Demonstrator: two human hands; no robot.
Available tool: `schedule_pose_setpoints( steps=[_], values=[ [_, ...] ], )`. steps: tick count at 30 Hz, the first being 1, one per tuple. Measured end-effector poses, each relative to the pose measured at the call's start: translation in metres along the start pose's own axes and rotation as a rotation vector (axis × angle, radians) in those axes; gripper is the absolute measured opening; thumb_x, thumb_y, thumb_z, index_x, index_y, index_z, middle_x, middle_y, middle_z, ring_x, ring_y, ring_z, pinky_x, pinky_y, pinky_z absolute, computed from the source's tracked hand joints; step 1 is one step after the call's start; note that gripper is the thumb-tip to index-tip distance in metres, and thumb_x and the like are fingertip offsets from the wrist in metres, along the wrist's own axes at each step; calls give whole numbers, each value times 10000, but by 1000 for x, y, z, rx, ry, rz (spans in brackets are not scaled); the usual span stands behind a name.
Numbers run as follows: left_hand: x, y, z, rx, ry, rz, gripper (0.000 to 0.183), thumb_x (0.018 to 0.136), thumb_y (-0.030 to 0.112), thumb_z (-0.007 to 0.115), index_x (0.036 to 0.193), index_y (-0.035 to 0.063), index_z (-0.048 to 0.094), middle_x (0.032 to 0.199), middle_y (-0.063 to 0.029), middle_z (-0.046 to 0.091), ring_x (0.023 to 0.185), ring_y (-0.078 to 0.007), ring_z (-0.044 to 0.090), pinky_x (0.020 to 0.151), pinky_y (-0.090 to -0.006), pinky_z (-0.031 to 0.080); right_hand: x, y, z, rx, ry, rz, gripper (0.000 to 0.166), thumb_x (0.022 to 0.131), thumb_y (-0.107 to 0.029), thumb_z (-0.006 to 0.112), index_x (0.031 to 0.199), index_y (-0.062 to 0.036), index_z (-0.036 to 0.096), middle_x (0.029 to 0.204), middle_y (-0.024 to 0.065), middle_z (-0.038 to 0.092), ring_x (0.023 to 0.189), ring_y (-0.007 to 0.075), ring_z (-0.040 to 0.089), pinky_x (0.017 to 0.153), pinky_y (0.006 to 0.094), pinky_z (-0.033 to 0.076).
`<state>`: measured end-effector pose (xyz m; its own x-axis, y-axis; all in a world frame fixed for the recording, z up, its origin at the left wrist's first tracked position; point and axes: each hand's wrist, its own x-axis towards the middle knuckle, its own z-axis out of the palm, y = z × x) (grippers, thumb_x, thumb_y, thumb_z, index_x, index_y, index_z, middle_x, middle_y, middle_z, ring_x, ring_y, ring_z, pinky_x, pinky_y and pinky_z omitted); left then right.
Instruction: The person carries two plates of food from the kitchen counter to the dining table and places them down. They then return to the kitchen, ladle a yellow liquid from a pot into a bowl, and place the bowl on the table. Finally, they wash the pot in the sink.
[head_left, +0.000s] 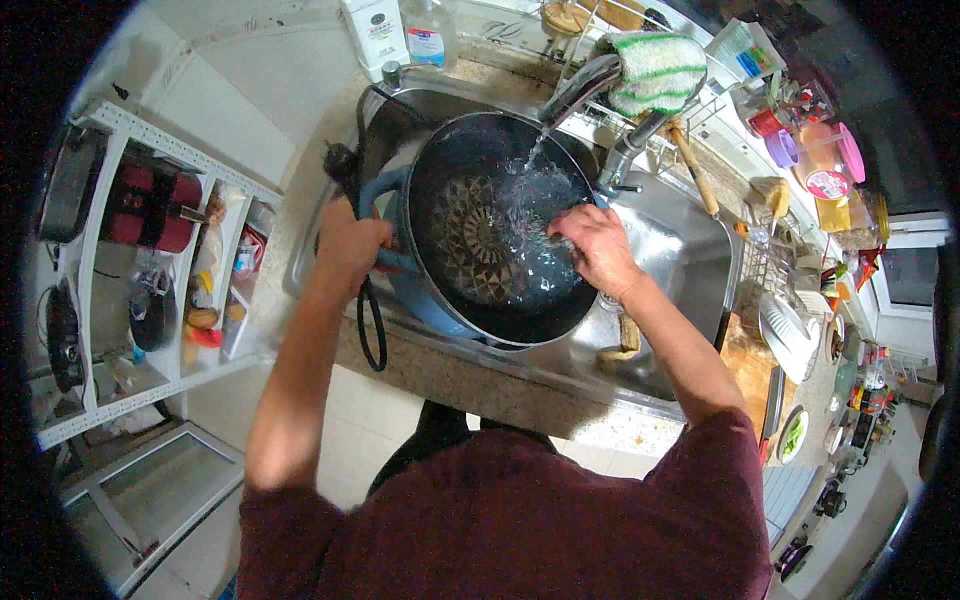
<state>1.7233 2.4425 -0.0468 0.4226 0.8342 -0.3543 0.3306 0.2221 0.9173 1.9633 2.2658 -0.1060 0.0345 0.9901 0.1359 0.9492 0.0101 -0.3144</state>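
Observation:
A large deep pot with a blue-grey outside and dark inside sits tilted over the left bowl of a steel double sink. Water runs into it from a faucet, and its patterned inner bottom shows through the water. My left hand is closed around the pot's left side handle, beside a black cord or hose. My right hand is at the pot's right rim, fingers reaching inside near the splashing water; whether they hold anything is unclear. A green-and-white striped cloth covers the top of the faucet.
The right sink bowl holds a brownish scrap. A wooden cutting board with a knife lies on the right counter, near a bowl of chopped greens. Bottles stand behind the sink. White shelving is at left.

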Motion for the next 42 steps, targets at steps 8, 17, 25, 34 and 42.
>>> schedule_pose_setpoints(
  steps=[8, 17, 25, 34, 42],
  values=[
    [2, -2, 2, -2, 33, -42, 138, 520, 7, 510, 642, 2, 446, 609, -78, 459, 546, -195, 493, 376, -330, 440, -30, -14, -14, 164, -566, 81, 338, 586, -49, 557, 921, -75, 522, 1018, 132, 480, 966, 312, 468, 819, 379, 391],
    [8, -12, -2, 135, 84, 47, 160, 535, 2, 517, 680, 9, 449, 618, -75, 466, 540, -187, 485, 408, -324, 435, 29, -92, 18, 1059, -347, -53, 248, 769, -88, 507, 1007, -21, 519, 981, 125, 545, 931, 207, 509, 799, 291, 389],
    [-6, 13, 4, 94, -21, -86, 181, 525, -7, 496, 697, 36, 461, 612, -41, 475, 520, -172, 495, 461, -282, 424, 163, -42, 68, 1088, 999, 733, 160, 689, -105, 587, 797, 13, 586, 763, 120, 594, 697, 206, 551, 647, 303, 429],
    [6, -4, 1, -4, -53, -21, 126, 568, -34, 477, 678, 6, 432, 599, -86, 470, 492, -234, 543, 375, -341, 474, 107, -110, 61, 949, 322, 250, 200, 690, -160, 557, 816, -4, 550, 765, 180, 565, 725, 308, 551, 646, 361, 425],
    [0, 2, 3, 129, -84, 62, 127, 570, -30, 472, 677, 13, 418, 603, -92, 469, 496, -243, 553, 369, -353, 481, 153, -75, 74, 846, 775, 428, 245, 680, -213, 576, 762, 17, 549, 731, 188, 567, 692, 321, 550, 608, 359, 426]
  ],
)
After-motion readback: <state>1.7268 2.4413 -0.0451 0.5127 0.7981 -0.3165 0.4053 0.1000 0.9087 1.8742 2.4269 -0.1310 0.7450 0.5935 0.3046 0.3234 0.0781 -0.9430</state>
